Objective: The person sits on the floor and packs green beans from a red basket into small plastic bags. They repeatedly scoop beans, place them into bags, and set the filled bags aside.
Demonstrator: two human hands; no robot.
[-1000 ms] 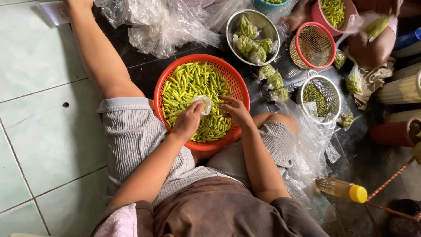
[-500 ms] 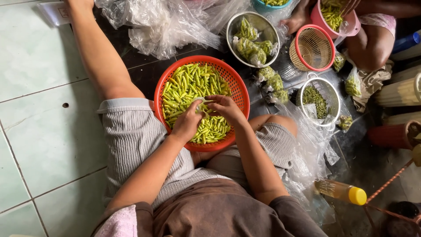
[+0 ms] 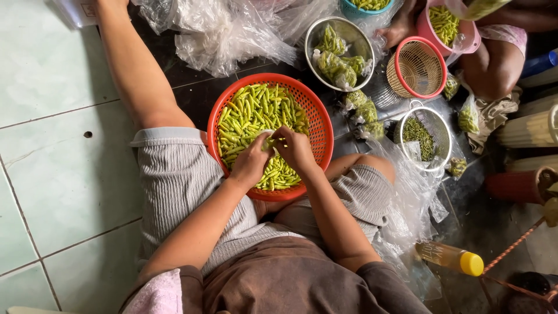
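A round orange-red plastic basket (image 3: 317,125) heaped with slim green chilli peppers (image 3: 250,113) rests on the tiled floor (image 3: 52,87) between the seated person's legs. Over its near half the left hand (image 3: 251,164) and the right hand (image 3: 295,148) meet, fingertips pinched together on a small pale bit among the peppers; both grips are closed, though what exactly they pinch is too small to tell. Beyond the basket, towards the floor's far edge, lie crumpled clear plastic bags (image 3: 226,35) and a steel bowl (image 3: 314,35) holding bagged peppers. To the right stand an empty red woven basket (image 3: 417,68) and a wire strainer (image 3: 433,125), and a yellow-capped bottle (image 3: 450,257) lies near the right knee.
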